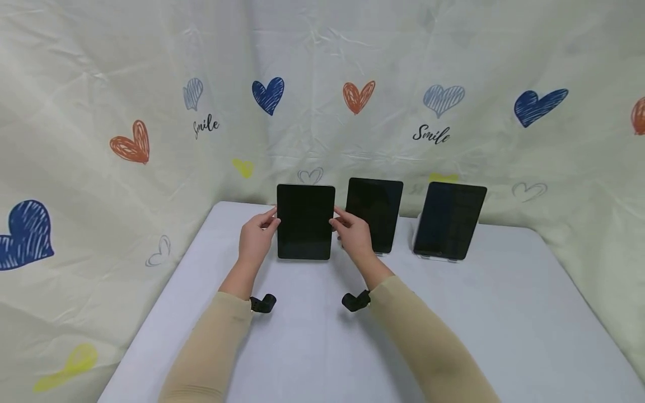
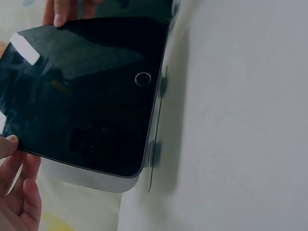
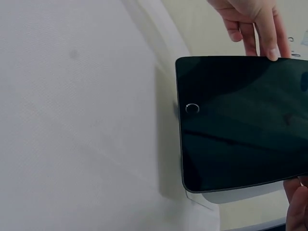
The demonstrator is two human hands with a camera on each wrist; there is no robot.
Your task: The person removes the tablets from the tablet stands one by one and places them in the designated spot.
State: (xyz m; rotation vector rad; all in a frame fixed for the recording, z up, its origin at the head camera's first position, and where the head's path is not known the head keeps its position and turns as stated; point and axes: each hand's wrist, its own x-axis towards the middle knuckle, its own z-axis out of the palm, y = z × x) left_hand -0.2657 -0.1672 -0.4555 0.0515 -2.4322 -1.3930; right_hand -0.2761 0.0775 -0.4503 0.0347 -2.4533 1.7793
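A black tablet point(image 1: 304, 221) with a round home button stands upright between both hands near the back left of the table. My left hand point(image 1: 255, 235) pinches its left edge between thumb and fingers. On the opposite edge, my right hand point(image 1: 354, 232) pinches it in the same way. Behind the tablet, the left wrist view shows a pale rounded stand point(image 2: 91, 179) with a thin lip along the tablet's lower edge. Most of that stand is hidden by the screen.
A second tablet point(image 1: 375, 212) leans on a stand just right of my right hand. Farther right, a third tablet point(image 1: 448, 221) leans back on its own stand. The white table point(image 1: 312, 336) meets a heart-printed curtain point(image 1: 312, 134) at its back edge.
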